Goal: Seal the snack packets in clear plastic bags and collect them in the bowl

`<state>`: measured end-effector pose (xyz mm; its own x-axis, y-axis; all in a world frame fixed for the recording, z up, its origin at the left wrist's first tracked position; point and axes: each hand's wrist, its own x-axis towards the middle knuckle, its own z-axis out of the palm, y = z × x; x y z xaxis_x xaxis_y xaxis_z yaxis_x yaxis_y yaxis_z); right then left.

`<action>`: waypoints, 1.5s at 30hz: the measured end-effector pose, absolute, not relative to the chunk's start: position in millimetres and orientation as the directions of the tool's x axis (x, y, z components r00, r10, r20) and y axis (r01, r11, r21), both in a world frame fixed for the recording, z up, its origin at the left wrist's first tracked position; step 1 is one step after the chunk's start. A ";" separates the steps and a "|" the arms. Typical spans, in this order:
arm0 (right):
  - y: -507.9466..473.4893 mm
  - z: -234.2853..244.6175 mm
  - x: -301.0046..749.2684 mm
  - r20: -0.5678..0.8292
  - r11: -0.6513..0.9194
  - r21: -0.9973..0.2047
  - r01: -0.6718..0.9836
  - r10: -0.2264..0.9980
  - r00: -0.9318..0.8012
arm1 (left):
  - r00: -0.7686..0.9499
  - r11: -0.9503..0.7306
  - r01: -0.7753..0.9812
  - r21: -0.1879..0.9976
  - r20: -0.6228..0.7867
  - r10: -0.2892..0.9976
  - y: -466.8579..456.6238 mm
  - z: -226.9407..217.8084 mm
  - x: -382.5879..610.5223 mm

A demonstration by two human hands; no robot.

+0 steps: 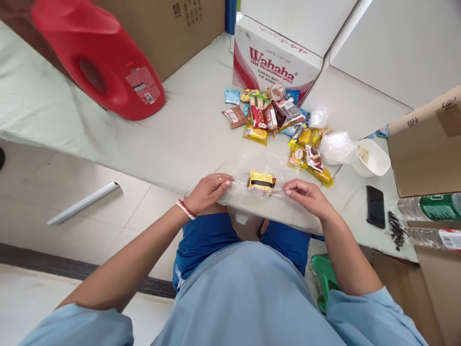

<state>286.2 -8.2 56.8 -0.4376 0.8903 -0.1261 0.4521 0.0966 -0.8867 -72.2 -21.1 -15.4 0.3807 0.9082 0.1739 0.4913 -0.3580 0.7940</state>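
Note:
A clear plastic bag is stretched across the table's front edge. My left hand pinches its left side between thumb and fingers, and my right hand pinches the right side. Between the hands lies a yellow snack packet with a black band; a brown wrapper edge shows beneath it. Both appear to be inside the bag. Beyond my hands spreads a pile of wrapped snacks, with several yellow packets nearest my right hand.
A red detergent jug stands at the left. Behind the snacks is a Wahaha carton. To the right are a crumpled plastic bag, a white bowl, a phone and plastic bottles. A green stool stands below.

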 end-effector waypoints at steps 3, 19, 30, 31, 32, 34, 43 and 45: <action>18.1 56.6 281.3 -0.241 -0.082 -0.918 0.389 0.893 -0.381 | 0.377 -0.360 0.503 0.786 0.175 0.909 -9.3 -8.5 -73.3; 48.1 19.1 287.3 -0.370 -0.209 -0.839 0.502 0.896 -0.245 | 0.142 -0.128 0.502 0.855 0.064 0.988 24.0 -9.6 -54.6; 71.1 63.0 274.8 -0.040 0.354 -0.228 0.907 0.928 -0.372 | -0.133 -0.014 0.745 0.667 0.169 0.977 33.4 -25.1 -38.0; 79.9 64.9 267.1 -0.058 0.382 -0.241 0.892 0.912 -0.406 | -0.138 -0.001 0.746 0.666 0.156 0.978 33.6 -24.2 -36.9; 89.3 65.5 258.8 -0.092 0.403 -0.261 0.877 0.894 -0.439 | -0.141 0.009 0.744 0.668 0.143 0.980 33.8 -22.9 -35.7; 108.2 63.9 242.2 -0.192 0.406 -0.319 0.856 0.857 -0.478 | -0.143 0.018 0.735 0.678 0.129 0.981 34.5 -19.5 -33.0; 150.2 56.7 205.6 -0.338 0.162 -0.722 0.673 0.766 -0.547 | 0.001 0.007 0.688 0.726 -0.011 1.000 47.3 -8.0 -22.3; 148.9 58.9 203.6 -0.323 0.146 -0.746 0.650 0.775 -0.544 | 0.023 0.014 0.688 0.725 -0.041 0.999 52.0 -5.5 -19.5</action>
